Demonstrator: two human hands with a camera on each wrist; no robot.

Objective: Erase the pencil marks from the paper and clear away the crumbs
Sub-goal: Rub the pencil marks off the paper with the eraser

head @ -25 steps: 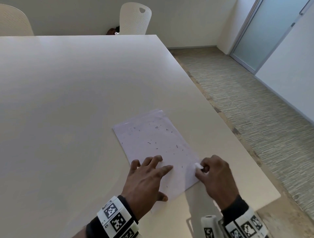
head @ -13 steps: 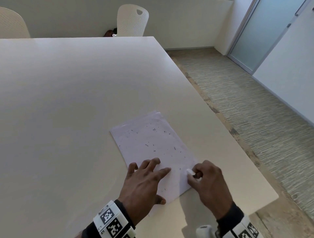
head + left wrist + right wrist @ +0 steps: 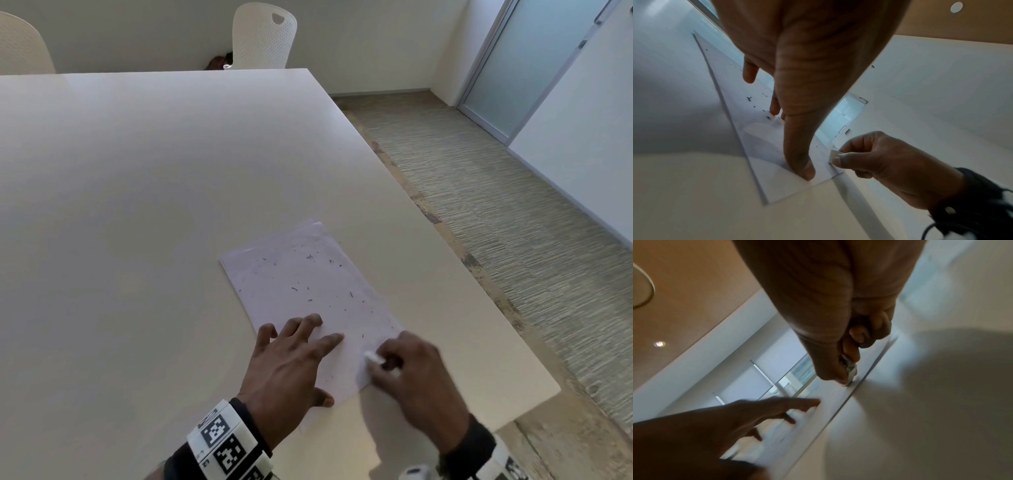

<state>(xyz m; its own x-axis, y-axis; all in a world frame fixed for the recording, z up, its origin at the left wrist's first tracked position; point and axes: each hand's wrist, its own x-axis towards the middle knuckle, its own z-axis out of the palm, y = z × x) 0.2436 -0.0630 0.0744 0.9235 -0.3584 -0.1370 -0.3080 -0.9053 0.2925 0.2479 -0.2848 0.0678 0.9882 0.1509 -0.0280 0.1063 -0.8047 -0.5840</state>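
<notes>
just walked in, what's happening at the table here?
A person is erasing a white sheet of paper lying near the corner of a large white table. The left hand lies flat with spread fingers on the sheet's near end, pinning it. The right hand pinches a small white eraser against the paper by its right edge. Dark eraser crumbs lie scattered over the sheet, not yet cleared.
</notes>
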